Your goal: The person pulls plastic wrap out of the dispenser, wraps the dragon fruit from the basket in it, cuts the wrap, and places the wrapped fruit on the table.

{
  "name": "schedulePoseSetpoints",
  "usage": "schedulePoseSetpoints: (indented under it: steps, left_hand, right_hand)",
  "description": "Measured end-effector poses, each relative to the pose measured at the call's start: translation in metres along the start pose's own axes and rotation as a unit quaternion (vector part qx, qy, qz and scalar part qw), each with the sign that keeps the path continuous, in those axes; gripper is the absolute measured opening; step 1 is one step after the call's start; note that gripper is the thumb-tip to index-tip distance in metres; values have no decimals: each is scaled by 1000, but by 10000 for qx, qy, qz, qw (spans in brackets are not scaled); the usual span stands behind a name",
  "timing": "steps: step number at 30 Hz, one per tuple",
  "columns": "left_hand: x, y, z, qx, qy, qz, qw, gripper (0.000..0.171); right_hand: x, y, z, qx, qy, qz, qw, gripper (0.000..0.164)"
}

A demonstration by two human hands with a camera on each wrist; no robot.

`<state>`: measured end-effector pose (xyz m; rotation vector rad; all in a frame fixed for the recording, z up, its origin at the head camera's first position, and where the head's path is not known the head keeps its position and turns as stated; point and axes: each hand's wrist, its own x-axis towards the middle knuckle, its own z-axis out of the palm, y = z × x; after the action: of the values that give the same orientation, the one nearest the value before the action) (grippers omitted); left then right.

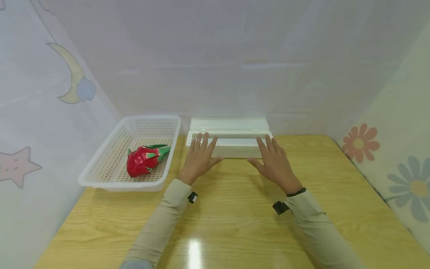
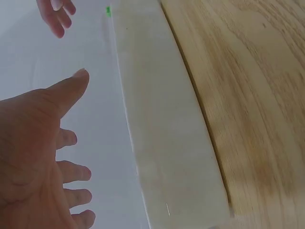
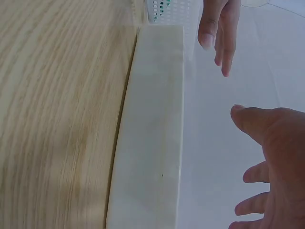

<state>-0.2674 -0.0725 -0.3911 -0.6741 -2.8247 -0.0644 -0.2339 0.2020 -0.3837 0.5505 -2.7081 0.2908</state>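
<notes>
A long, narrow white box (image 1: 231, 152) stands at the back of the wooden table, its hinged lid (image 1: 229, 123) raised against the wall side. Over the left part of its front edge is my left hand (image 1: 199, 160), palm down with fingers spread. My right hand (image 1: 276, 164) is spread the same way over the right part. In the left wrist view, the left hand (image 2: 33, 162) appears raised above the box (image 2: 162, 109), apart from it. From the right wrist, the right hand (image 3: 281, 162) likewise shows nothing in its grasp.
Left of the box sits a white plastic basket (image 1: 122, 185) with a perforated bottom. Inside lies a red dragon fruit (image 1: 142, 161) with green tips. A pale cloth wall (image 1: 218, 89) rises behind the table (image 1: 231, 213), with printed curtains on both sides.
</notes>
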Motion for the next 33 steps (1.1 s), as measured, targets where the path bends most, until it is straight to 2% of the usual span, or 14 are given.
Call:
schedulePoseSetpoints:
  steps: [7,13,18,25,33]
  left_hand:
    - [4,-6,3,-72,298,89,9995,81]
    - [10,-11,8,-216,130,35,9997,77]
    - [16,-16,10,-254,156,-14,9996,75]
    - [21,-21,13,-314,43,-20,9995,71]
    - [23,-27,23,-285,160,26,9995,64]
  right_hand:
    - [8,8,5,104,-327,185,9992,81]
    - [15,15,9,258,-509,223,9981,80]
    - [22,22,15,279,-530,161,9981,77]
    - [29,30,25,717,-576,-60,9957,70]
    - [37,35,37,656,-541,-105,9963,64]
